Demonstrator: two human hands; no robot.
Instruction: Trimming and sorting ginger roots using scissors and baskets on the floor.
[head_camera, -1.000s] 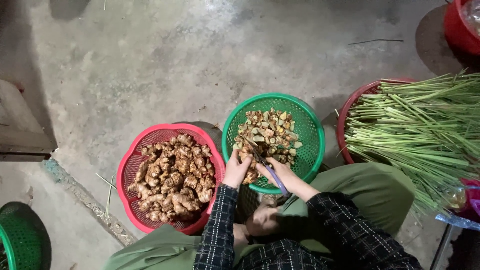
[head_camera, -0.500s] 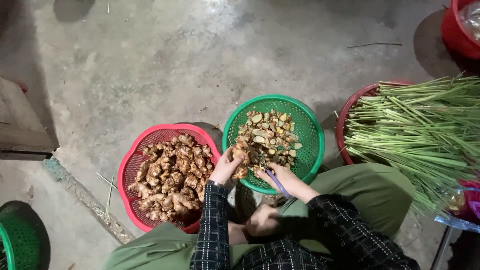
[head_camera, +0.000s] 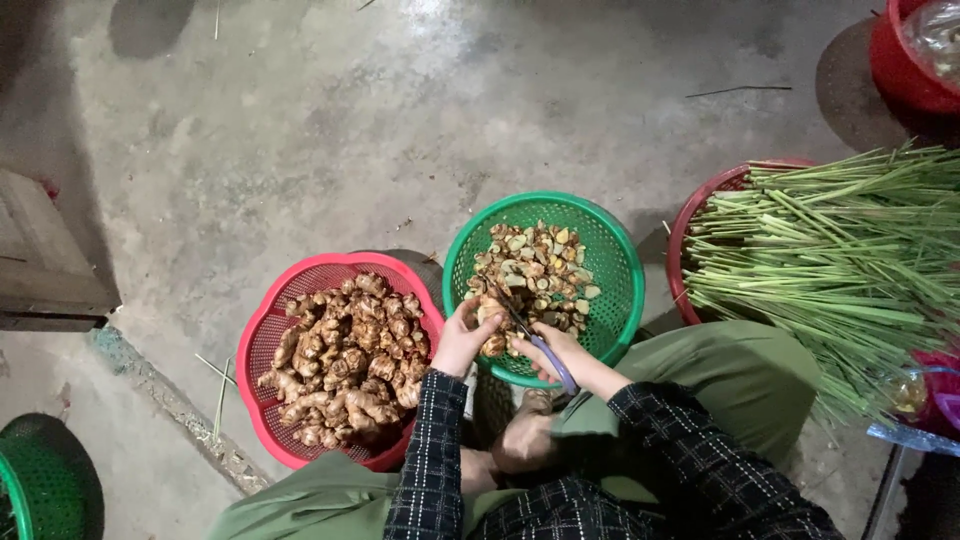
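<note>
- While my left hand (head_camera: 463, 338) grips a ginger root (head_camera: 490, 312) over the green basket (head_camera: 612, 262), my right hand (head_camera: 545, 345) clamps a purple-handled knife (head_camera: 553, 362).
- Cut pieces (head_camera: 535, 265) lie in the green basket; I judge most remains, heaped in the red basket (head_camera: 262, 345) at left.

The floor (head_camera: 420, 110) is grey concrete, rough and stained, with some thin dry stalks lying on it. At the left edge stands a wooden box (head_camera: 40, 260). A cracked concrete strip (head_camera: 165, 400) runs diagonally below it. The light is dim, with dark shadows at the top.
</note>
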